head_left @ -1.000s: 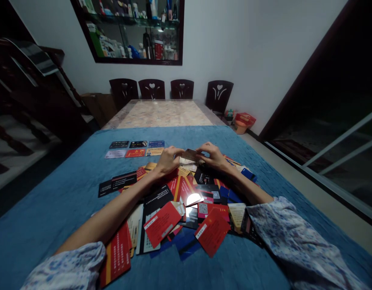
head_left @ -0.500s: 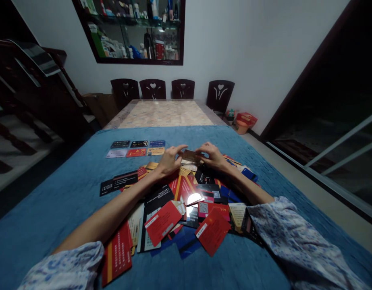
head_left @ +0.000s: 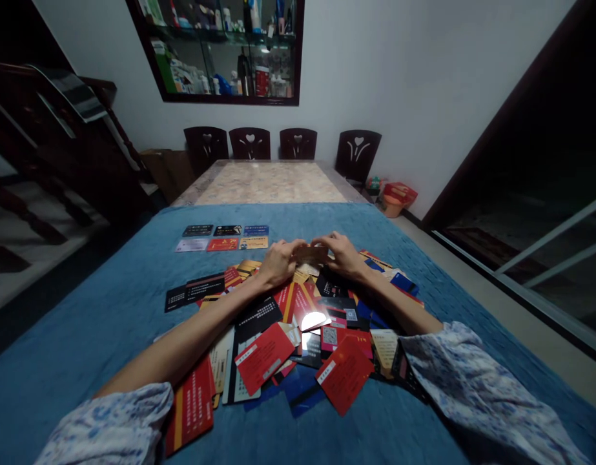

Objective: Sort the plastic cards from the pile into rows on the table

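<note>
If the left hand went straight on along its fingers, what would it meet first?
The left hand would likely meet the card first, then the right hand opposite; exact depth is unclear.

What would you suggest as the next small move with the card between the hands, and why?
I'd probably lift the brownish card toward the six neatly laid cards, since the left hand and right hand seem to hold it at its ends above the card pile, while those six lie apart in two rows of three.
</note>
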The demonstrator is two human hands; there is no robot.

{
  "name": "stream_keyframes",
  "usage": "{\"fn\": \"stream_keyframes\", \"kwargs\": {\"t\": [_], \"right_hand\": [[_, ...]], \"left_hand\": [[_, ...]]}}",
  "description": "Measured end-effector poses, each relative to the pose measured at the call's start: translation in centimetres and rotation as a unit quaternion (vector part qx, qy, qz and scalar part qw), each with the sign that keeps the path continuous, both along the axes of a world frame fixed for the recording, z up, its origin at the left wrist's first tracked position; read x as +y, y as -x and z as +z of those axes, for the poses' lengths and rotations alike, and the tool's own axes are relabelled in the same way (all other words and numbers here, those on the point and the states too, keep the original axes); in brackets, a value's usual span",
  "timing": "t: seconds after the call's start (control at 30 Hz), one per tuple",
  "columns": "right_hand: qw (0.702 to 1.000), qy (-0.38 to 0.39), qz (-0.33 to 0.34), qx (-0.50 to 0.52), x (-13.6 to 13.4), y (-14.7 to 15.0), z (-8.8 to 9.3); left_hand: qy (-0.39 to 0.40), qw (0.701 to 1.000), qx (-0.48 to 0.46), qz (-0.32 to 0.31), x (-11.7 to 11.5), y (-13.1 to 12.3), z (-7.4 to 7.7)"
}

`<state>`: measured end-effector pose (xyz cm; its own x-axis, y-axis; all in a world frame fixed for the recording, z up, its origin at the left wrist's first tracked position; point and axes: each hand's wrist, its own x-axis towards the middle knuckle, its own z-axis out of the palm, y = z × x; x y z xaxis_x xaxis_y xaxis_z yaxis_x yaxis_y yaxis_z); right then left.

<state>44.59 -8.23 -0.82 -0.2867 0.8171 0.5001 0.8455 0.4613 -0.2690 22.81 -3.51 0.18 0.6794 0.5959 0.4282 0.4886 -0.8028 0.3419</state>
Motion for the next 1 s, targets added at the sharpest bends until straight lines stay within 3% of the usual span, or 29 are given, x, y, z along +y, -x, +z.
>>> {"fn": "stream_keyframes", "kwargs": {"t": [0.3, 0.57, 0.83, 1.0], "right_hand": [[0.989, 0.056, -0.057, -0.124, -1.0, 0.2, 1.2], [0.981, 0.106, -0.073, -0.142, -0.9, -0.1, 1.7], [0.985, 0.053, -0.083, -0.138, -0.3, -0.2, 0.1], [0.984, 0.062, -0.069, -0.152, -0.3, -0.3, 0.6]], "left_hand": [[-0.001, 0.999, 0.048, 0.025, 0.0, 0.0, -0.6], [0.026, 0.998, 0.053, 0.037, 0.0, -0.2, -0.5], [0.064, 0.996, 0.038, 0.039, 0.4, -0.2, -0.3], [0.089, 0.995, 0.025, 0.034, 0.8, 0.1, 0.1]]}}
